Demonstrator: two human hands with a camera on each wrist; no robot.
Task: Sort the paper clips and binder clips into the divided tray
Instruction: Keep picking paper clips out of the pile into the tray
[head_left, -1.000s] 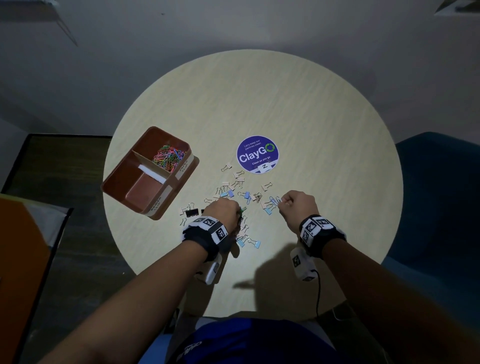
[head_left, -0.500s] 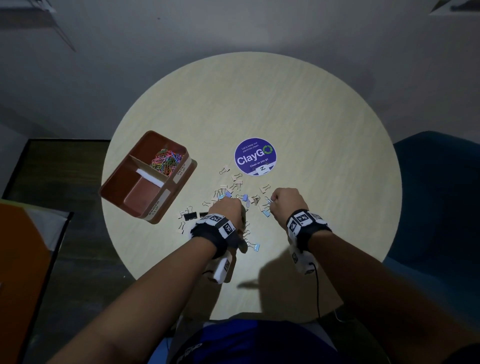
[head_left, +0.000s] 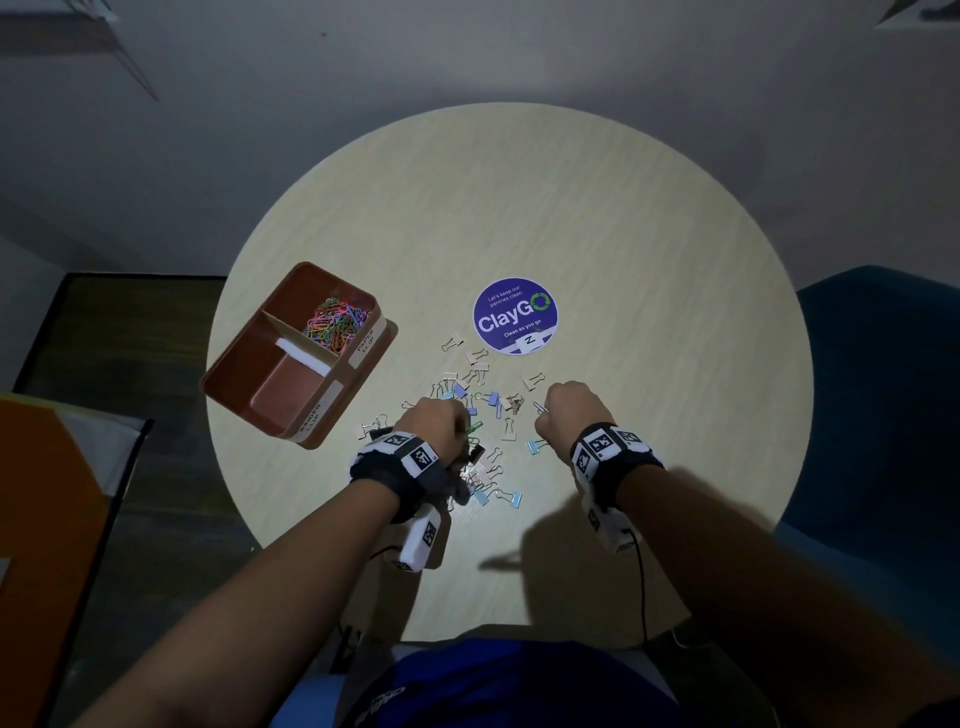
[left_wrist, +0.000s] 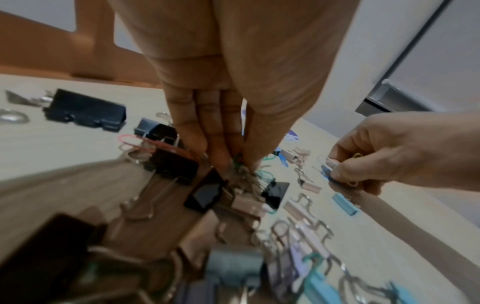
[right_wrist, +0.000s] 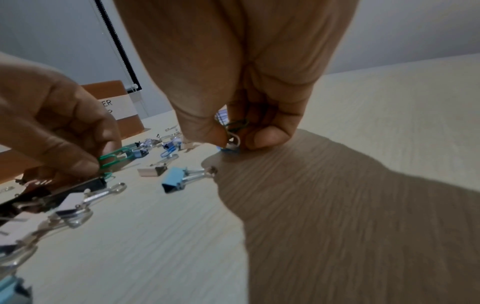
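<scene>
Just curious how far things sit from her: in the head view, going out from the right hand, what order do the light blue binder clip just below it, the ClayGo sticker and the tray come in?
From the right hand:
1. Light blue binder clip, just below-left of the hand.
2. ClayGo sticker, beyond the hand, toward the table's middle.
3. Tray, far across on the left side.

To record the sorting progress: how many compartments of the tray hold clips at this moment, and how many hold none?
Compartment with paper clips: 1
Compartment without clips: 1
Total in the tray: 2
</scene>
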